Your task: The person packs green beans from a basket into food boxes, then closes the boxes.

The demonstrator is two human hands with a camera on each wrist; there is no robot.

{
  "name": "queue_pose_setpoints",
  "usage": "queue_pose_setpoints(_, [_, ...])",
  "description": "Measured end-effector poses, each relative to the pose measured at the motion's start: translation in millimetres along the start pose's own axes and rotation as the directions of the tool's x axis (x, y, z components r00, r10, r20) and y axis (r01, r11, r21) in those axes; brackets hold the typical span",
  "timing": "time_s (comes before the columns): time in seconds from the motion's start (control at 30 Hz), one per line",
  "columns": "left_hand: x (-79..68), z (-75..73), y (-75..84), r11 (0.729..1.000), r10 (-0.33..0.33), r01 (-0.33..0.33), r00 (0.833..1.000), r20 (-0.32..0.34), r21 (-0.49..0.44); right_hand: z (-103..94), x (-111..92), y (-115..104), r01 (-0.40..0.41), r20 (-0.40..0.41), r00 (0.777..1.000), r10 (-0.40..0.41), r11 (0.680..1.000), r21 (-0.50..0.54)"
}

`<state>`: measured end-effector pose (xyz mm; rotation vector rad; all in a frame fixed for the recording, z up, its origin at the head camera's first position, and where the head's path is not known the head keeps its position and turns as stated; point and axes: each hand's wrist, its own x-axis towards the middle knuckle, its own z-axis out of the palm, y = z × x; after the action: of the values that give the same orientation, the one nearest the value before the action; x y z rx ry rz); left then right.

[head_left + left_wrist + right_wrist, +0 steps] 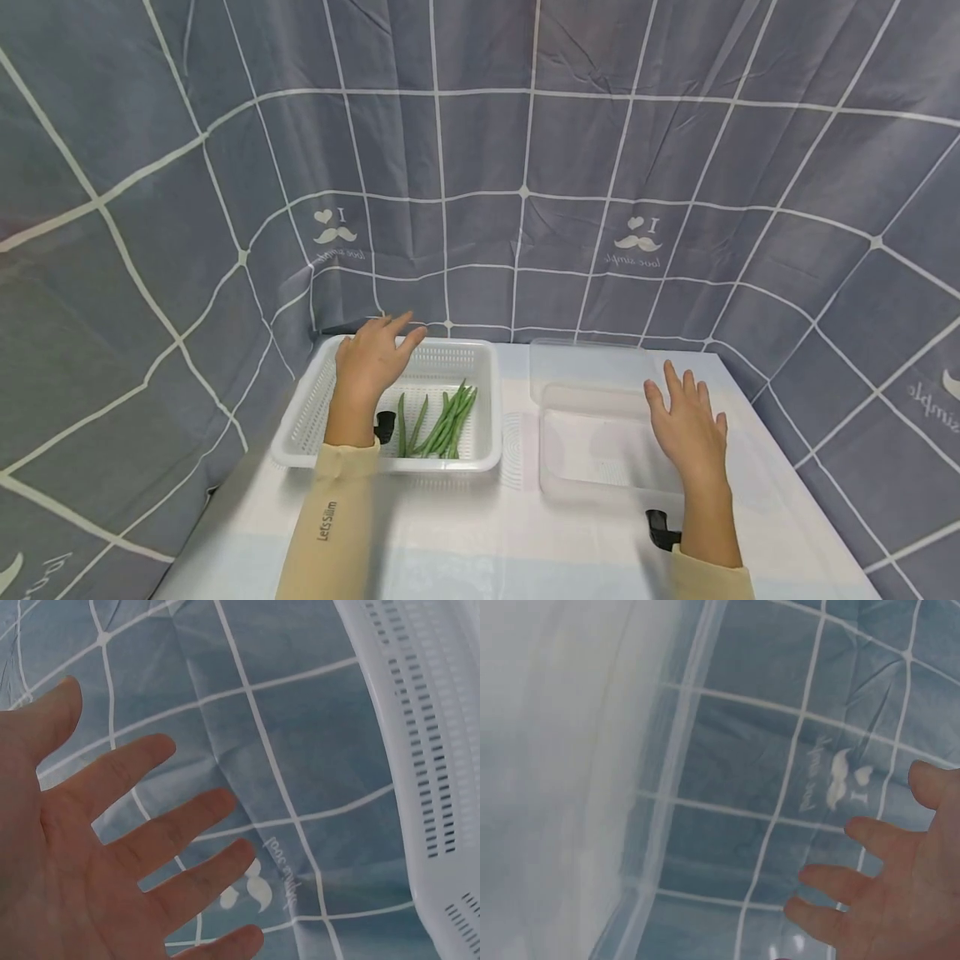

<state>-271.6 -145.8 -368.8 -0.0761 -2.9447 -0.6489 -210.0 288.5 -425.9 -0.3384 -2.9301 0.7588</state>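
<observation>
My left hand [372,357] hovers over the left part of a white perforated basket [491,417], its fingers spread and nothing in its grasp. In the left wrist view the palm [67,847] and fingers appear with the basket's rim off to the right. Several green beans [448,425] lie on the basket floor, right of my left forearm. My right hand [688,421], fingers also spread, is over the right side of a clear plastic container [600,483]. The right wrist view shows that hand [900,877] holding nothing, with blurred translucent plastic at left.
A clear flat lid [585,357] lies behind the container on the white table [480,542]. Grey curtains with white grid lines [480,233] hang around the back and both sides. Between basket and container, the table shows a pale ring pattern [513,450].
</observation>
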Motion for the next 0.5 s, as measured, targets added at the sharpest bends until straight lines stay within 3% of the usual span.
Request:
queue_pose_setpoints(0.27, [3.1,-9.9,-13.0,1.0,0.009,-0.009,1.0,0.014,0.022,4.5,-5.3,25.6,-0.054,0.042,0.998,0.055,0.998,-0.029])
queue_pose_setpoints(0.5, [9.3,-12.8,-22.8,1.0,0.005,-0.005,0.996,0.093,-0.004,11.2,-6.6,53.4,-0.095,0.104,0.99,0.098,0.995,-0.036])
